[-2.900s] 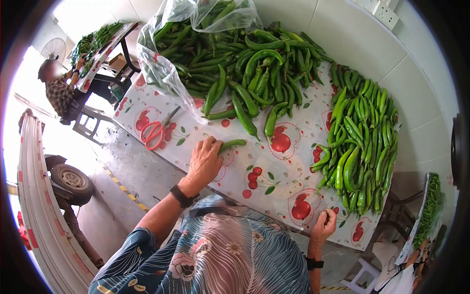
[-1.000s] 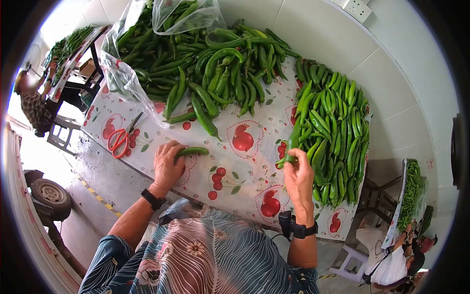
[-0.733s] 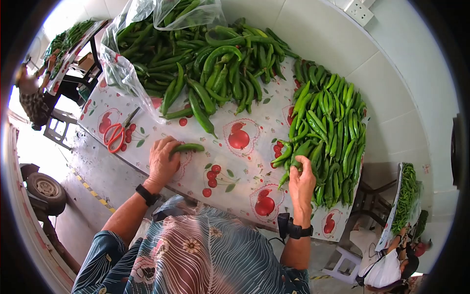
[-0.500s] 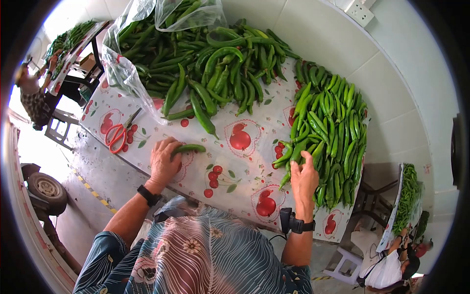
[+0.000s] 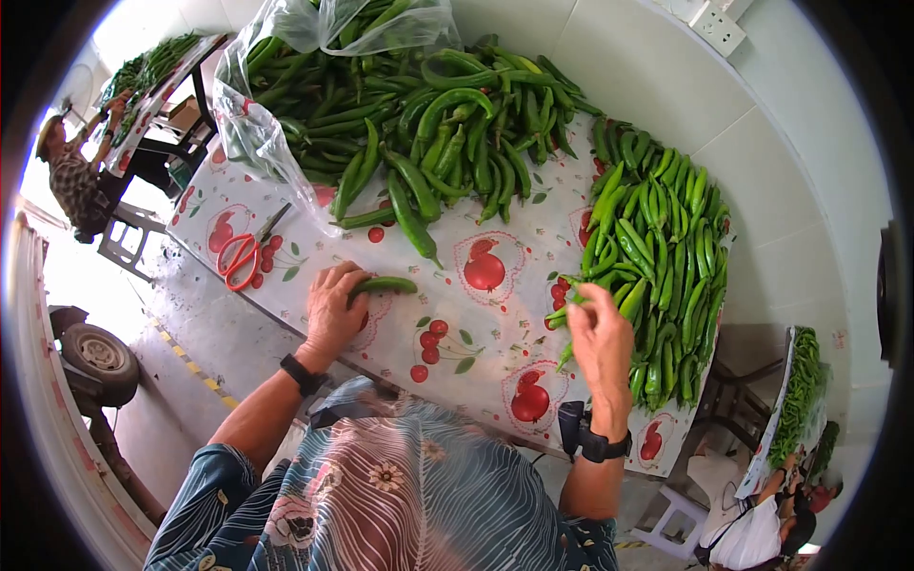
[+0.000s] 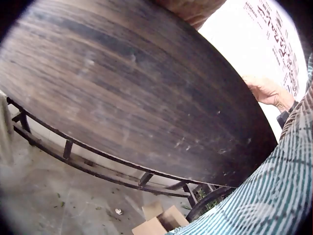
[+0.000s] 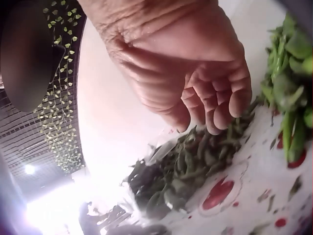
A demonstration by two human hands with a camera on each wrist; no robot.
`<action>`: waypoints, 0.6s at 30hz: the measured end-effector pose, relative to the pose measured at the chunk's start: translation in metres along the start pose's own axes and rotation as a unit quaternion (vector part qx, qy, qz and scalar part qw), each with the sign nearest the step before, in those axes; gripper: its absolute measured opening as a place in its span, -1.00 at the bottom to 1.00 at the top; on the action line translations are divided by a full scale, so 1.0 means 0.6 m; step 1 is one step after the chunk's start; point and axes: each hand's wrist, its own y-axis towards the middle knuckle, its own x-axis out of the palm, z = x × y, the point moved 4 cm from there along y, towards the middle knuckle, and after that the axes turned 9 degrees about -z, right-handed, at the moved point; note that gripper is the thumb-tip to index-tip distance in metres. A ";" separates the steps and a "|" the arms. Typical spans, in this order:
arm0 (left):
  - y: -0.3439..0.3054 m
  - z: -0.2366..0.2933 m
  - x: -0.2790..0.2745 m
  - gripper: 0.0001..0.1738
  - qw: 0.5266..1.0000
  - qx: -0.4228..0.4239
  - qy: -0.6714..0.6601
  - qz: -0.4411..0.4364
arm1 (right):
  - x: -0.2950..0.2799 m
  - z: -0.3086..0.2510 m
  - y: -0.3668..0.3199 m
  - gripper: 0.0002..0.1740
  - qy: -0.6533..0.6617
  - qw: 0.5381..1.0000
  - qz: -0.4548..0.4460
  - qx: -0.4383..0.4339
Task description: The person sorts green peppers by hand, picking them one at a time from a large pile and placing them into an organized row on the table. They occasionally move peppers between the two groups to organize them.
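My left hand [image 5: 335, 309] rests on the patterned tablecloth, its fingers curled over one end of a green chili pepper [image 5: 388, 285]; the pepper's other end sticks out to the right. My right hand [image 5: 602, 347] hovers at the near left edge of the neat pile of green chili peppers [image 5: 657, 257]. The right wrist view shows that hand [image 7: 195, 73] with loosely bent fingers and nothing between them. In the left wrist view only a strip of the left hand [image 6: 195, 10] shows at the top, and its grip is hidden there.
A large heap of chili peppers [image 5: 447, 133] spills from a clear plastic bag [image 5: 271, 157] at the back. Red-handled scissors [image 5: 240, 262] lie at the left table edge. A tiled wall [image 5: 647, 67] stands behind. Other people work at tables [image 5: 200, 62] left and right.
My right hand went from the front table edge to the neat pile, laid a chili pepper there and has let it go, lifting slightly. The left hand keeps its chili pepper.
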 end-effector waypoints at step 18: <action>0.000 -0.003 0.002 -0.61 1.000 -0.003 0.002 -0.002 | 0.266 -0.144 0.114 -0.55 -0.092 0.942 -0.114 -0.303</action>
